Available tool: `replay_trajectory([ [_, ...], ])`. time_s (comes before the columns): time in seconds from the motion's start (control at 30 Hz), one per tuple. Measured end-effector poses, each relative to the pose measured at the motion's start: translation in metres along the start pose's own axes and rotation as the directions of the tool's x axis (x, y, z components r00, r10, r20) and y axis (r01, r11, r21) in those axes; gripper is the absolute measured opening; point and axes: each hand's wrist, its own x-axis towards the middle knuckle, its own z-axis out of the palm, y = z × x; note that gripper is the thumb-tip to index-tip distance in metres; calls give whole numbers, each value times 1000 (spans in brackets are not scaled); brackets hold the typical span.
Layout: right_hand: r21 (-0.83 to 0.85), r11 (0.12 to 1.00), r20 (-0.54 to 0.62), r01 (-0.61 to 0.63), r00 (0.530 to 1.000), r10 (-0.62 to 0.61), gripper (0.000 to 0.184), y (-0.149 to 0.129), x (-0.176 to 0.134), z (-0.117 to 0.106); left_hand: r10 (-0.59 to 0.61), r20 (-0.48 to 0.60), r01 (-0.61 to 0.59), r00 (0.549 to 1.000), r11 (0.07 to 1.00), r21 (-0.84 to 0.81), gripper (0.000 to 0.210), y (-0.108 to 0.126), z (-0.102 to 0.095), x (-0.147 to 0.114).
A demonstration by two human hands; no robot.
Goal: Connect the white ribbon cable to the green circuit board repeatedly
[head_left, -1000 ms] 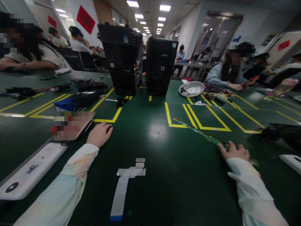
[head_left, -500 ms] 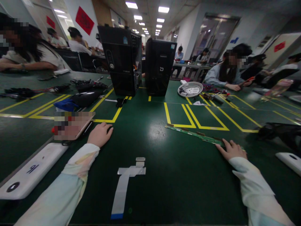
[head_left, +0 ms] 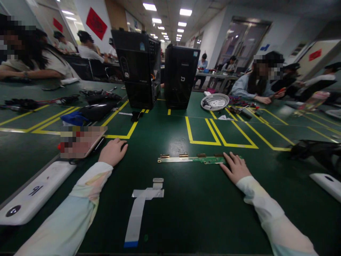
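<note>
A long, narrow green circuit board (head_left: 191,160) lies nearly straight across the green table, with several small brown tabs along its far edge. My right hand (head_left: 236,168) grips its right end, the thumb on the near side and the fingers over the board. My left hand (head_left: 113,153) rests on the tabletop with thumb and forefinger apart, holding nothing. Nearer to me, between both hands, a white flat ribbon cable (head_left: 137,217) with a blue end lies flat. A pinkish flat item (head_left: 92,144), partly blurred out, is just left of my left hand.
Two black computer towers (head_left: 135,71) stand at the back. A white basket (head_left: 215,102) holds small parts. A white device (head_left: 34,192) marked 16 lies at left; another white item (head_left: 326,186) is at right. Yellow tape (head_left: 205,143) marks the table. Other people sit around.
My right hand has brought the circuit board leftward and turned it from slanting to nearly level across the table. My left hand and the ribbon cable stay in place.
</note>
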Motion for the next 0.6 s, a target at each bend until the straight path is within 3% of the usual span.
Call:
replay_trajectory([
  [0.13,29,997,-31,72,997,-71,66,-43,-8,-8,5,-2,-5,1000,1000,7,53,-1,2,0],
  [0.33,46,997,-76,65,995,-61,69,-102,-23,-24,9,-12,-9,1000,1000,5,54,-3,3,1],
  [0.6,75,994,-22,81,997,-79,70,-151,-40,-50,21,-28,-20,999,1000,21,55,-3,5,0],
])
